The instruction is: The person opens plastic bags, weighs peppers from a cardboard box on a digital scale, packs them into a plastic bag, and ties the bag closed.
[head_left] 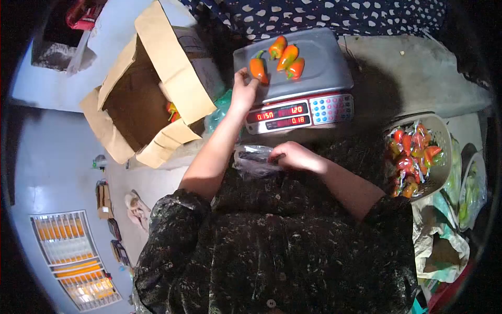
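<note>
My left hand [245,90] is over the near left edge of the scale's metal tray [324,57]. Its thumb and fingers are apart, right beside an orange pepper [258,69] with a green stem, and the thumb seems to touch it. Three more orange peppers [287,56] lie close together on the tray. Just below the scale, my right hand [295,157] pinches the edge of a clear plastic bag [253,157] at my lap. The scale's red display [278,116] is lit, beside a keypad [331,109].
An open cardboard box [191,78] stands left of the scale, with red and orange peppers [172,111] inside. A green plastic bag [218,112] lies between them. At right, a basket [444,141] holds bagged peppers [410,157], near bagged green vegetables [470,188]. Patterned fabric [324,15] hangs behind.
</note>
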Tool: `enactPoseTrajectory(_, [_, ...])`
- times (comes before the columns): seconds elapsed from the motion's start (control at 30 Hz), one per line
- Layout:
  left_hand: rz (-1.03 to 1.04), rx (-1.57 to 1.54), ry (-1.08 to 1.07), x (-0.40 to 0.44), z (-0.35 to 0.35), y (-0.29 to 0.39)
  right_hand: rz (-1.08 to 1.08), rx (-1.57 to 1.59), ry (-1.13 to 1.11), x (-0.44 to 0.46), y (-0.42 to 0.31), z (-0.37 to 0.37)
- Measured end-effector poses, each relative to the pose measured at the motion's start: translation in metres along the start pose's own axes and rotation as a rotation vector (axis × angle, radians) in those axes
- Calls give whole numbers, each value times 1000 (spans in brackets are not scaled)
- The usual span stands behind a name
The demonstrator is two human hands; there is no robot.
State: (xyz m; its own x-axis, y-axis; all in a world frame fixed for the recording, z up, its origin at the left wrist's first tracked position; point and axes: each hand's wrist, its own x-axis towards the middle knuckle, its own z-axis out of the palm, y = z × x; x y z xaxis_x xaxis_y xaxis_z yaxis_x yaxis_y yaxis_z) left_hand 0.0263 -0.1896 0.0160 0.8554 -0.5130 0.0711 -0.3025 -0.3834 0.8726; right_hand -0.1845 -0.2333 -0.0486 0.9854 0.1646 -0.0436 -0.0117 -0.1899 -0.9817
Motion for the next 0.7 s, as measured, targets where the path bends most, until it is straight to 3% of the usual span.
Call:
enactPoseTrajectory(0.1, [86, -107, -174, -41, -22, 28, -20, 6, 86, 1, -3, 2])
enactPoseTrajectory(0.17, [398, 235, -453, -74, -45, 56, -22, 26, 164, 2, 1, 3])
enactPoseTrajectory(0.2, [449, 235, -502, -89, -48, 47, -38, 36, 206, 1, -2, 2])
enactPoseTrajectory(0.33, [331, 365, -726, -132, -61, 24, -108, -56, 325, -2, -13, -2])
enactPoseTrajectory(0.5, [15, 773, -659, -150, -69, -13, -181, -246, 288, -6, -22, 2])
enactPoseTrajectory(0.53, [84, 814, -626, -149, -72, -18, -163, -287, 272, -6, -21, 4])
enactPoseTrajectory(0.7, [33, 927, -755, -150, -72, -15, -36, -472, 186, -13, -21, 6])
